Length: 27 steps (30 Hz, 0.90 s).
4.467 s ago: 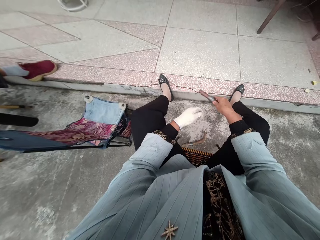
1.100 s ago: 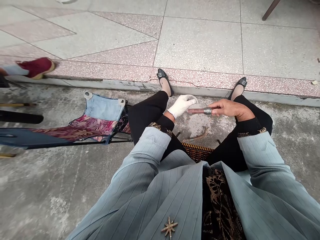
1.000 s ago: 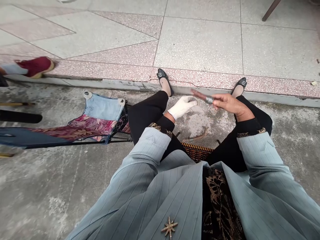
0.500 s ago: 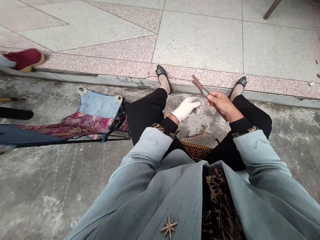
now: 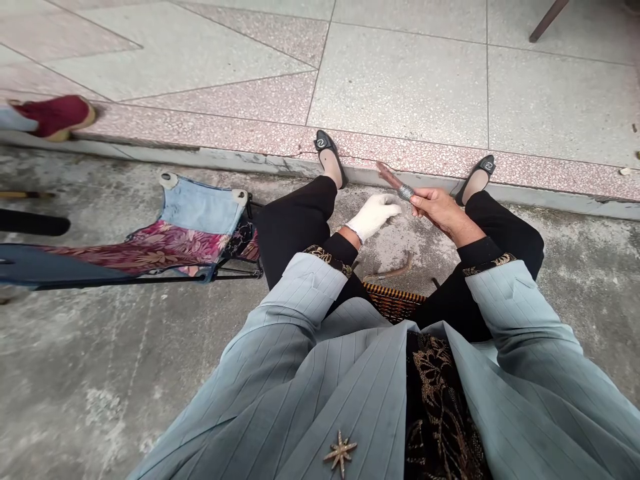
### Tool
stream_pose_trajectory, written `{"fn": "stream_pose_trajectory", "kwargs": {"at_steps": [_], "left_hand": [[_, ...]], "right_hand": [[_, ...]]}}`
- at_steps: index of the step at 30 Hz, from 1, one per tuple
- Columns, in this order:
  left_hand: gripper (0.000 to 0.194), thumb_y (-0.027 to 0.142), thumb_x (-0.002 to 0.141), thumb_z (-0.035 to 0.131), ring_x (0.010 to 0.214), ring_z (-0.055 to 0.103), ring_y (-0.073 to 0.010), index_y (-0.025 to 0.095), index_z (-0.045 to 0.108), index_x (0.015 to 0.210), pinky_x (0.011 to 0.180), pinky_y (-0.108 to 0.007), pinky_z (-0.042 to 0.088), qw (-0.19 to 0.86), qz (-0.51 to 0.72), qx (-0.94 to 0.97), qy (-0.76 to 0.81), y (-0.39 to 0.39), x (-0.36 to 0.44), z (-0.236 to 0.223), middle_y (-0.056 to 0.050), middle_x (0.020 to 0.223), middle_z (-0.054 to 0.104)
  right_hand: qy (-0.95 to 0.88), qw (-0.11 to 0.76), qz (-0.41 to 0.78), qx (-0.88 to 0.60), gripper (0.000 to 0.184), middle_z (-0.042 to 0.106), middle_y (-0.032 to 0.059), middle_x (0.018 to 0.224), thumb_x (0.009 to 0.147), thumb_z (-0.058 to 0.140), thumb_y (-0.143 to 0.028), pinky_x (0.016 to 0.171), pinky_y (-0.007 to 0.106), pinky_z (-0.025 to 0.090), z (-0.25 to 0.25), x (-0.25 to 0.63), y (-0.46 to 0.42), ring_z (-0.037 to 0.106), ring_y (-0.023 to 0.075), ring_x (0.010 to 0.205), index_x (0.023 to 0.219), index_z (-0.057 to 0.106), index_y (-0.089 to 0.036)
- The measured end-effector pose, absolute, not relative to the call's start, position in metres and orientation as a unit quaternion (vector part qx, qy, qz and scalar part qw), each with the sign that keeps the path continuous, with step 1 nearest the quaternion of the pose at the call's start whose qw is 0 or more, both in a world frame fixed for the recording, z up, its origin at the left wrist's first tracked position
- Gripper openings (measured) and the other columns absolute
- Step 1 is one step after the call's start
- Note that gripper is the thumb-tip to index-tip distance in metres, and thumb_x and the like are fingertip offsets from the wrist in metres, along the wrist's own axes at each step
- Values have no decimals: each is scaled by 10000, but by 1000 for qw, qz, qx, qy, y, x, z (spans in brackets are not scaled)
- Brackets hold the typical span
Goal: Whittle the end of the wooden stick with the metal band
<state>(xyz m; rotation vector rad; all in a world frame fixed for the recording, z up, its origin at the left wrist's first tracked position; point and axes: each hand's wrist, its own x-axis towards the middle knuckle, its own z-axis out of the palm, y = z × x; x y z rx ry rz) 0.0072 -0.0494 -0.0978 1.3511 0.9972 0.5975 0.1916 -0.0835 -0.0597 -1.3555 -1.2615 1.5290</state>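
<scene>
A short brown stick (image 5: 389,175) with silvery wire (image 5: 406,192) wound round its near part is gripped by my bare right hand (image 5: 437,210), fingers closed on it. The stick slants up and to the left over the concrete. Beside the wire-wound part is my left hand (image 5: 374,217), in a white knitted glove. Its fingers are curled together, and anything they pinch is hidden or too thin to see. A gap shows between the glove and my right hand. Below, between my legs, a curved brown piece of wood (image 5: 390,272) lies on the ground.
I sit on a woven seat (image 5: 395,300), my feet against a raised tiled step (image 5: 395,87). Left of me stands a folding chair (image 5: 200,210) with denim and floral cloth. Someone's red shoe (image 5: 60,115) rests on the step. A dark furniture leg (image 5: 549,20) shows top right.
The stick and my right hand have shifted slightly left and down, and the stick lies a little flatter. My gloved fingertips now show less below the hand.
</scene>
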Motion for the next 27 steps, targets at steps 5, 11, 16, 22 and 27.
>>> {"fn": "stream_pose_trajectory", "kwargs": {"at_steps": [5, 11, 16, 22, 27], "left_hand": [[107, 263, 734, 532, 662, 556, -139, 172, 588, 733, 642, -267, 453, 495, 306, 592, 558, -53, 16, -99, -10, 688, 610], [82, 274, 766, 516, 449, 423, -70, 197, 493, 784, 481, -226, 384, 649, 332, 438, 526, -63, 28, -106, 30, 659, 545], [86, 253, 751, 544, 521, 444, -88, 175, 565, 723, 526, -230, 363, 602, 278, 586, 466, -64, 18, -96, 27, 637, 552], [181, 257, 817, 505, 720, 558, -155, 158, 656, 807, 681, -265, 400, 459, 215, 757, 412, -68, 13, -77, -11, 756, 647], [229, 255, 865, 467, 695, 573, -185, 166, 675, 826, 643, -290, 356, 343, 149, 843, 387, -68, 11, -73, -36, 722, 643]], "right_hand": [[-430, 416, 606, -524, 398, 554, 1, 597, 712, 749, -522, 559, 240, 370, -48, 176, -92, 470, 110, 562, 799, 625, -154], [-449, 400, 553, -577, 399, 554, 6, 595, 754, 692, -562, 561, 258, 383, -55, 179, -86, 463, 121, 554, 785, 604, -174], [-476, 334, 520, -626, 343, 543, 1, 555, 802, 667, -512, 529, 269, 375, -65, 216, -72, 449, 128, 518, 823, 663, -170], [-554, 212, 411, -692, 265, 614, 62, 676, 927, 528, -358, 616, 317, 419, -56, 224, -72, 527, 172, 596, 866, 680, -150], [-670, 9, 213, -711, 298, 682, 210, 1008, 963, 497, -319, 743, 373, 422, -51, 203, -79, 621, 301, 889, 1103, 673, -124]]}}
